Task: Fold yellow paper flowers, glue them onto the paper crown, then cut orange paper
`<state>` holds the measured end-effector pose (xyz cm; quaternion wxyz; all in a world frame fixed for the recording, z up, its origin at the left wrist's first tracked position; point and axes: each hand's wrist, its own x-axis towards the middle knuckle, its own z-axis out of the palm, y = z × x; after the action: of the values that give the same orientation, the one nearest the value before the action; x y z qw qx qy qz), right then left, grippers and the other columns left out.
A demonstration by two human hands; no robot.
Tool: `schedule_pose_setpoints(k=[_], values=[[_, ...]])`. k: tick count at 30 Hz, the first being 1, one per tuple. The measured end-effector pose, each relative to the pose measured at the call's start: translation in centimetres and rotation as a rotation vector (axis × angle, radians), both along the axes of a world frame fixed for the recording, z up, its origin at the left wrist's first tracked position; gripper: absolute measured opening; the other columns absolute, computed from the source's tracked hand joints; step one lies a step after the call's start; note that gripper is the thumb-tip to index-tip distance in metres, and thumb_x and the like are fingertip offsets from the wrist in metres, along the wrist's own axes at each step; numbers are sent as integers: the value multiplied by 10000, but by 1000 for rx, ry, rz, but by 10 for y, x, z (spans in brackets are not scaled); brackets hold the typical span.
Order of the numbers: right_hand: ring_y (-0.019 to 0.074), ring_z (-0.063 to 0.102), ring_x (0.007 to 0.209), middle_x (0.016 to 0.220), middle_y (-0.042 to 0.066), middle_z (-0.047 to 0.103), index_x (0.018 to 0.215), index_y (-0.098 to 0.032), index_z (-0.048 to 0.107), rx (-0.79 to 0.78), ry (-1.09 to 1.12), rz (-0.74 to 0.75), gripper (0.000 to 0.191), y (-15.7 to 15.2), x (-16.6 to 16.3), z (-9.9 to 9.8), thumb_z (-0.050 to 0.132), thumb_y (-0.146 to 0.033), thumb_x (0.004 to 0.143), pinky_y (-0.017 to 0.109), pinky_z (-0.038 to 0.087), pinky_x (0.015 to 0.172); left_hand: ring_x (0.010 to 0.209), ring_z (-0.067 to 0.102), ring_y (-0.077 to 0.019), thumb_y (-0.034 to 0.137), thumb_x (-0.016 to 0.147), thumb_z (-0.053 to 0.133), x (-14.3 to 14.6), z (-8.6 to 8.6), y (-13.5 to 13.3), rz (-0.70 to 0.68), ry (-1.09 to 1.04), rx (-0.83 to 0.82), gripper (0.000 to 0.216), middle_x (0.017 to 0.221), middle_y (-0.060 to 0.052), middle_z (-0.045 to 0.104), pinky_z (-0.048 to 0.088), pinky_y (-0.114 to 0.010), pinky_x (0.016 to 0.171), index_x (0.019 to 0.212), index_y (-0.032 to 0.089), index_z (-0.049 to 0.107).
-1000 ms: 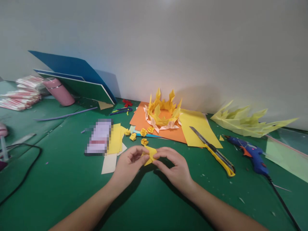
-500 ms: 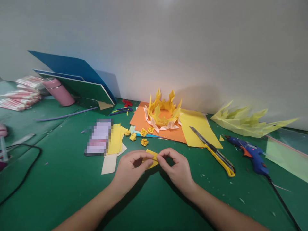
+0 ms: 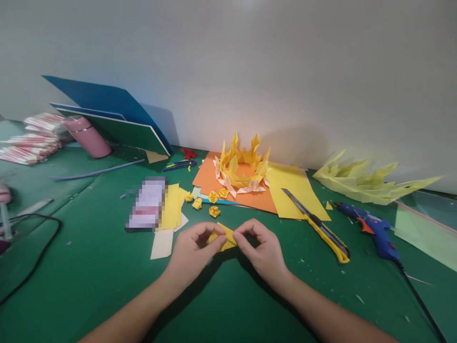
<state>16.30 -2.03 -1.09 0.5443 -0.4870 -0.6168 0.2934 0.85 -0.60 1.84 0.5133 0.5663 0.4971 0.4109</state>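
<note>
Between my hands is a small piece of folded yellow paper (image 3: 227, 242), held just above the green table. My left hand (image 3: 195, 247) pinches its left side between thumb and fingers. At the right corner, the thumb and forefinger of my right hand (image 3: 262, 252) are closed on the same piece. Fingers cover parts of the paper's edges. Beyond it lie several small folded yellow paper flowers (image 3: 214, 211). Farther back, a yellow folded-paper crown (image 3: 246, 178) with a pale pink base stands on orange paper (image 3: 205, 172).
A utility knife (image 3: 317, 226) with its blade out and a blue glue gun (image 3: 378, 228) with a cord lie at right. To the left are a phone (image 3: 147, 202), yellow paper slips (image 3: 170, 207) and a pink bottle (image 3: 87, 136). A pale yellow paper crown (image 3: 371, 183) rests at far right.
The yellow paper has turned slightly in my fingers, and a bit more of its right corner shows. My hands have barely shifted; everything else on the table stays put.
</note>
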Motion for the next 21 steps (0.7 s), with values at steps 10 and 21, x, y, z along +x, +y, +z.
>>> schedule_pose_setpoints(k=[10,21], values=[[112,572,588,662,-22,590,750,-207,566,-25,93,109,75,0,-2,-2,638,-224,738,220,491,563,509,533,-104,264,630,696,0,3,0,14,-26,-46,85,598,18,630,472,-235,512,669,197,659],[128,564,591,638,-7,618,694,-204,588,-115,72,83,120,1,0,-1,611,-291,773,247,469,565,681,641,-167,272,711,675,-5,-4,-2,-30,85,90,59,774,-28,715,527,-289,638,729,220,694]])
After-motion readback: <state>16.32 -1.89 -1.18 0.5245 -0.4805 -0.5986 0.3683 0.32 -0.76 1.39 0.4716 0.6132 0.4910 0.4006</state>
